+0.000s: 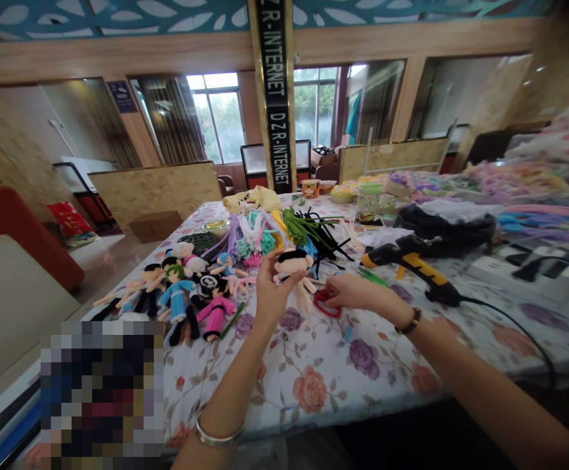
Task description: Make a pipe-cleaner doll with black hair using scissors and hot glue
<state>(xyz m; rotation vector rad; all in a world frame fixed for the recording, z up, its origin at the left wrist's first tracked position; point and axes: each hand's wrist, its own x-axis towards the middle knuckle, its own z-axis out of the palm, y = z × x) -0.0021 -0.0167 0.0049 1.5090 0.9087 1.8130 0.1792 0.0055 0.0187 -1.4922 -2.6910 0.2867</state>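
Observation:
In my left hand [277, 284] is a small fuzzy doll [294, 264] with black hair and a pale face, body and legs. The thumb presses its side and the fingers curl behind its head. Close to the doll's right side, my right hand [350, 292] has its fingers closed at the red handle loops of a pair of scissors [327, 305]; the blades cannot be made out. Finished-looking dolls, one in blue [175, 294] and one in pink [215, 314], lie in a pile left of my left hand.
Behind the doll lie bundles of coloured pipe cleaners [255, 238]. A yellow-black hot glue gun [414, 264] with its cord rests to the right, near a black plastic bag [441, 232]. A flowered tablecloth [284, 375] covers the table. More colourful material [524, 183] is heaped at far right.

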